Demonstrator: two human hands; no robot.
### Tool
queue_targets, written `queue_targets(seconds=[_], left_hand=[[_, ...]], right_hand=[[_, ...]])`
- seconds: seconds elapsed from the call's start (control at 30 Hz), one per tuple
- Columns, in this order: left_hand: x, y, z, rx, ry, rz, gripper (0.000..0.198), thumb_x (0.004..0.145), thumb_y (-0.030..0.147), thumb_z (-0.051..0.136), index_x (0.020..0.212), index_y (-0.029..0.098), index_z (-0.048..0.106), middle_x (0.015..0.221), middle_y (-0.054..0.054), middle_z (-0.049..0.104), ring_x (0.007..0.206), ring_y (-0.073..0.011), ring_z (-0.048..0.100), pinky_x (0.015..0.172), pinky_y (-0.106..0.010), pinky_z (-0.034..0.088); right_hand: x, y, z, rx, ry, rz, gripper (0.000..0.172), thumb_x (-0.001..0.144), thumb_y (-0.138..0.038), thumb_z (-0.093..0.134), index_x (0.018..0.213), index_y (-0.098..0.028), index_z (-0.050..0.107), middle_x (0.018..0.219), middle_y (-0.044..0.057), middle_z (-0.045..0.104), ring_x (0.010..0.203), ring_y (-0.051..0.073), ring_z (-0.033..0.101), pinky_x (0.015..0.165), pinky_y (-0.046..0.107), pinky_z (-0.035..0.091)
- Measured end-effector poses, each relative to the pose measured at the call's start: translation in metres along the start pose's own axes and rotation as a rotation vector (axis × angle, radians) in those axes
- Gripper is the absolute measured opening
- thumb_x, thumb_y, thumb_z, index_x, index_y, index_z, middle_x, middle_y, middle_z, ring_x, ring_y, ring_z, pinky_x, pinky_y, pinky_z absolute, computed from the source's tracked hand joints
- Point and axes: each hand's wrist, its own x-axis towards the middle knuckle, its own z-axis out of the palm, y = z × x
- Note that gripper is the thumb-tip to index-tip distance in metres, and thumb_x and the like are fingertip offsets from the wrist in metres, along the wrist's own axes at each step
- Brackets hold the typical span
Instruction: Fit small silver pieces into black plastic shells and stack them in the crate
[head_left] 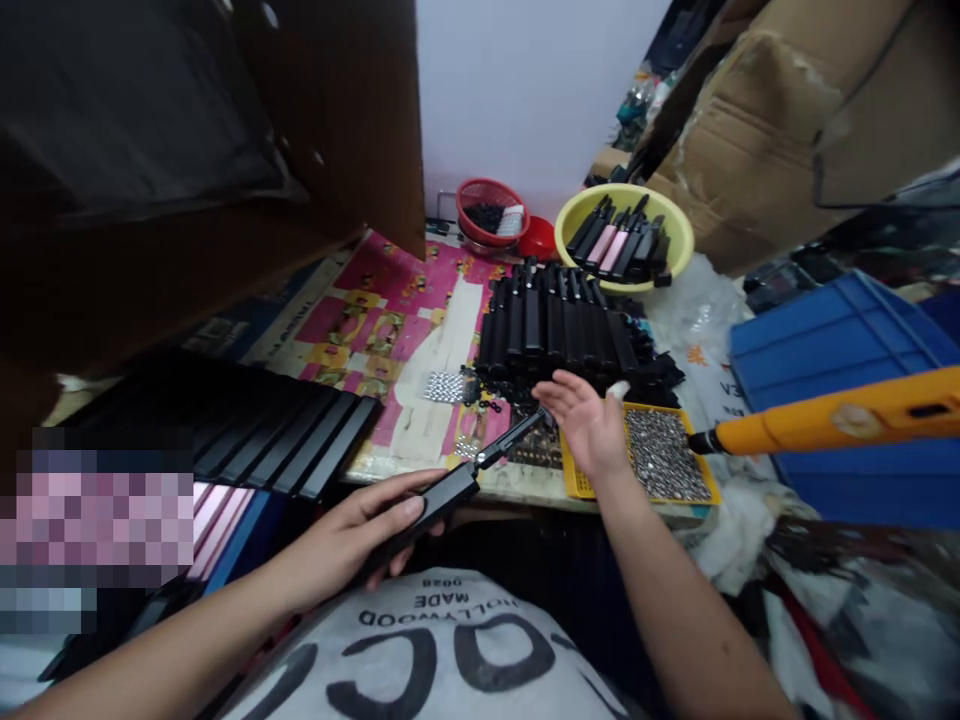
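My left hand [360,525] is wrapped round a black rectangular handle [448,495]. A narrow black arm [514,438] sticks out of the handle's upper end, pointing up and right. Close to that arm's tip is my right hand [589,425], palm showing and fingers stretched out; whether it touches the tip I cannot tell. Its thumb wears a white cover. Behind and beside this hand lies a yellow tray [579,482] with many small metal pieces [666,455]. An orange pen-shaped power tool [840,415] reaches in from the right, its dark tip over the tray's edge.
Black handled pieces [551,325] stand in rows behind my hands. More black pieces [300,435] lie at left. A yellow basin [682,245], red basket [469,190] and blue crate [847,350] stand around the table. A large cardboard box [360,120] overhangs the left side.
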Motion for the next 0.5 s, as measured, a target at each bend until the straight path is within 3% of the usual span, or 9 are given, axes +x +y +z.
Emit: queue_targets(seconds=[0.07,0.17,0.23,0.3,0.4,0.47,0.5], left_hand=[[0.001,0.006,0.007,0.027,-0.035,-0.049,0.054,0.081,0.046,0.053,0.131,0.028,0.044,0.093,-0.007,0.064,0.049,-0.0082,0.049,0.037,-0.017,0.032],[0.007,0.016,0.021,0.109,-0.046,-0.049,0.052,0.079,0.047,0.055,0.128,0.030,0.049,0.089,-0.005,0.065,0.044,-0.0072,0.046,0.035,-0.017,0.028],[0.014,0.021,0.029,0.147,-0.067,-0.044,0.053,0.078,0.048,0.055,0.128,0.030,0.049,0.086,-0.005,0.065,0.042,-0.0075,0.045,0.034,-0.017,0.028],[0.018,0.022,0.034,0.172,-0.074,-0.050,0.053,0.079,0.050,0.053,0.127,0.029,0.049,0.085,-0.004,0.065,0.042,-0.0076,0.045,0.033,-0.017,0.027],[0.018,0.023,0.034,0.200,-0.108,-0.051,0.045,0.082,0.052,0.047,0.115,0.022,0.056,0.087,-0.004,0.063,0.045,-0.0078,0.046,0.036,-0.017,0.031],[0.014,0.027,0.021,0.326,-0.109,0.052,0.040,0.083,0.050,0.045,0.104,0.019,0.060,0.088,-0.005,0.064,0.056,-0.0114,0.054,0.047,-0.021,0.041],[0.010,0.030,0.007,0.437,-0.050,0.145,0.037,0.084,0.048,0.046,0.103,0.019,0.060,0.090,-0.006,0.064,0.066,-0.0144,0.058,0.057,-0.024,0.046]], right_hand=[[0.003,-0.009,0.007,-0.049,-0.111,-0.006,0.067,0.080,-0.070,0.025,0.107,-0.018,0.057,0.104,0.011,0.066,0.102,0.023,0.061,0.088,0.043,0.046],[-0.008,-0.005,0.040,0.023,-0.485,0.193,0.067,0.077,-0.070,0.033,0.112,-0.017,0.056,0.105,0.010,0.066,0.102,0.021,0.060,0.088,0.039,0.046],[-0.017,0.006,0.060,0.143,-0.638,0.316,0.065,0.079,-0.067,0.033,0.115,-0.017,0.054,0.108,0.008,0.064,0.103,0.020,0.059,0.089,0.039,0.046],[-0.024,0.016,0.069,0.202,-0.618,0.343,0.059,0.081,-0.063,0.030,0.111,-0.018,0.055,0.105,0.007,0.065,0.100,0.019,0.060,0.090,0.038,0.045],[-0.029,0.026,0.069,0.103,-0.404,0.228,0.050,0.084,-0.059,0.030,0.097,-0.020,0.059,0.095,0.007,0.067,0.094,0.019,0.062,0.091,0.038,0.045],[-0.029,0.031,0.062,-0.051,-0.276,0.112,0.049,0.085,-0.058,0.031,0.096,-0.020,0.060,0.099,0.008,0.066,0.097,0.021,0.060,0.093,0.040,0.044],[-0.029,0.035,0.057,-0.140,-0.220,0.058,0.048,0.086,-0.057,0.031,0.099,-0.021,0.060,0.104,0.009,0.065,0.100,0.022,0.059,0.093,0.041,0.043]])
